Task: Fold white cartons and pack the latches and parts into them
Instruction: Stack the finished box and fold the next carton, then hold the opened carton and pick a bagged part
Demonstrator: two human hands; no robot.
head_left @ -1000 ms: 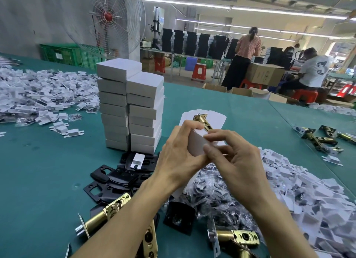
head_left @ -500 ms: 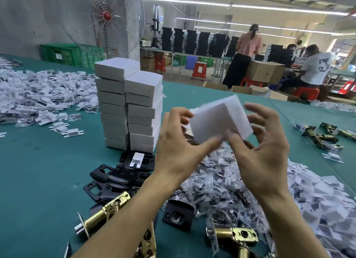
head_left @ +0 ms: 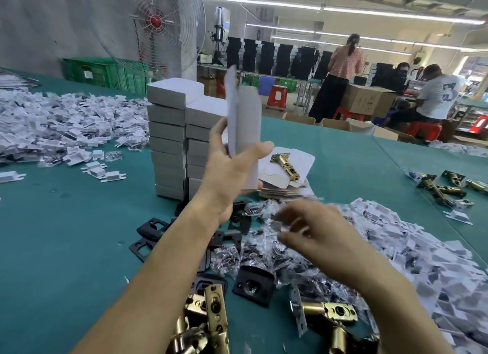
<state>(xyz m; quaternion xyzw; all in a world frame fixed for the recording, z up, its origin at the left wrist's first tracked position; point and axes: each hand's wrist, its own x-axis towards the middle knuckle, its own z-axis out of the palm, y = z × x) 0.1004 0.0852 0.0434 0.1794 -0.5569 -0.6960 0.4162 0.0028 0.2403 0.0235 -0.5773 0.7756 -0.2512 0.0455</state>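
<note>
My left hand (head_left: 229, 168) holds a folded white carton (head_left: 244, 121) upright in front of me, its top flap standing open. My right hand (head_left: 314, 232) is blurred, low over a heap of clear parts bags (head_left: 266, 250), fingers spread, with nothing clearly in it. Behind the carton, a brass latch (head_left: 285, 164) lies on a pile of flat white cartons (head_left: 287, 187). More brass latches (head_left: 327, 316) lie near the front edge, with black strike plates (head_left: 253, 285) among them.
Two stacks of closed white cartons (head_left: 182, 139) stand just left of the held carton. White inserts cover the far left (head_left: 60, 126) and the right (head_left: 412, 248) of the green table (head_left: 66, 248). Several latches (head_left: 446, 187) lie far right. People work behind.
My right hand let go of the carton and dropped to the bags. My left hand turned the carton upright and raised it.
</note>
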